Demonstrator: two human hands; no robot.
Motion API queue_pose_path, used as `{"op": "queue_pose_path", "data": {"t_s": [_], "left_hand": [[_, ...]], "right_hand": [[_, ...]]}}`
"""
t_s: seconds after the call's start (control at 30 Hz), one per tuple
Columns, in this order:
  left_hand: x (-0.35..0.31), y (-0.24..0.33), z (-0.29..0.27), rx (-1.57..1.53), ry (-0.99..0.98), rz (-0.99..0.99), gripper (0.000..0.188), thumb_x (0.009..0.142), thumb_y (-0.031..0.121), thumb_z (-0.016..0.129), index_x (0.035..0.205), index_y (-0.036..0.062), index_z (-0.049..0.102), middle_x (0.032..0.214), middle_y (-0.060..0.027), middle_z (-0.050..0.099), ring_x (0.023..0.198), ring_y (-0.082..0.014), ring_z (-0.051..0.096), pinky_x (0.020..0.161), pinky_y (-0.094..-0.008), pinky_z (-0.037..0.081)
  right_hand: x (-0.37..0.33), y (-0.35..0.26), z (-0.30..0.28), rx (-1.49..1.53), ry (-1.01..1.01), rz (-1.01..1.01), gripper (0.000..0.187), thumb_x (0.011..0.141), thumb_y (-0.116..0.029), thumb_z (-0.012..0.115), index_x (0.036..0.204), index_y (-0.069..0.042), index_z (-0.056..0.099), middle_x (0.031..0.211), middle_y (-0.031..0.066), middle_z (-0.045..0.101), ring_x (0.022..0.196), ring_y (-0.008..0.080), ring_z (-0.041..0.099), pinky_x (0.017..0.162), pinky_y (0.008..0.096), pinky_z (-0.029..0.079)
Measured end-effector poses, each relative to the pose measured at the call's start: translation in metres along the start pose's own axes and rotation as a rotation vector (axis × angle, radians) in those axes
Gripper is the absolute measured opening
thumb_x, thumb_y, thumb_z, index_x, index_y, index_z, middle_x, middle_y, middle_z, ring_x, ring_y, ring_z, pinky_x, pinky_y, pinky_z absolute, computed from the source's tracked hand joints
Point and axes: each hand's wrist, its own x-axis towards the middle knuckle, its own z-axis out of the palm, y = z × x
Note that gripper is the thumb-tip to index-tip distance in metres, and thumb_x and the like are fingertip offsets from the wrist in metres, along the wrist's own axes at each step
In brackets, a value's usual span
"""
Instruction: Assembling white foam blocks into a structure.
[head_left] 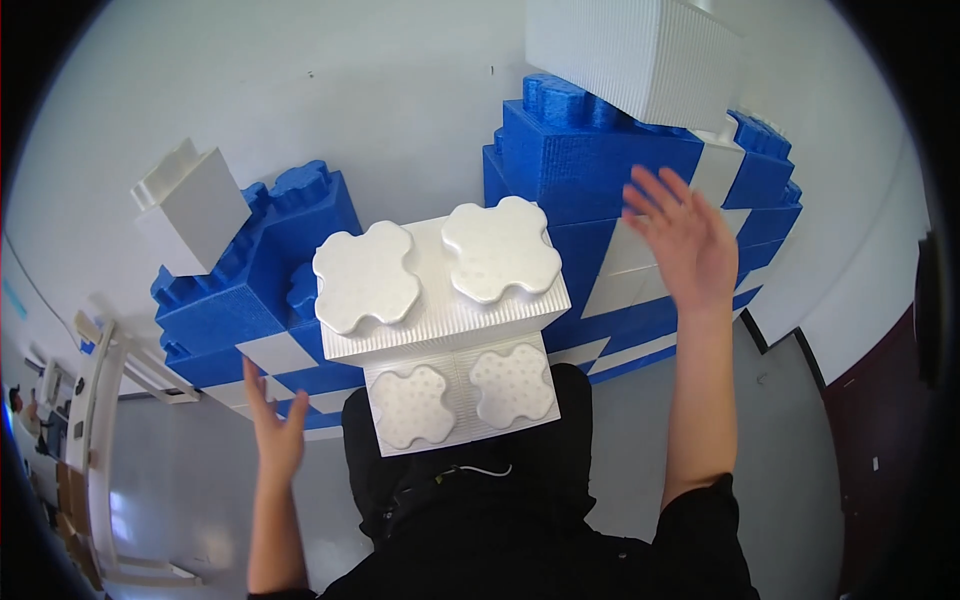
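Two large white building blocks with lobed studs are in front of my body. The upper white block (437,255) sits against the gap in a blue and white block wall; the lower white block (460,395) is nearer, over my lap. My left hand (274,430) is raised to the left of them, fingers apart, holding nothing. On the right, my right hand (690,240) is lifted beside the wall's blue blocks (590,165), fingers spread and slightly blurred. Neither hand visibly touches a block. What supports the lower block is hidden.
A smaller white block (195,215) stands on the blue blocks (270,260) at left. A big white block (630,55) tops the wall at right. A white frame (100,430) stands far left on the grey floor (190,480). A dark red panel (890,420) is at right.
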Motion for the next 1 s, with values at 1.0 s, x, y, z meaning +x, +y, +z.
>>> {"op": "queue_pose_path", "data": {"t_s": [1.0], "left_hand": [[-0.080, 0.071, 0.012, -0.496, -0.466, 0.064, 0.044, 0.102, 0.019, 0.055, 0.140, -0.0028, 0.052, 0.136, -0.0166, 0.061, 0.130, -0.0263, 0.056, 0.114, -0.0405, 0.038]], "right_hand": [[-0.238, 0.050, -0.048, 0.111, 0.540, 0.050, 0.051, 0.104, -0.033, 0.051, 0.146, -0.004, 0.049, 0.154, 0.0167, 0.047, 0.140, 0.0329, 0.046, 0.118, 0.0483, 0.036]]}}
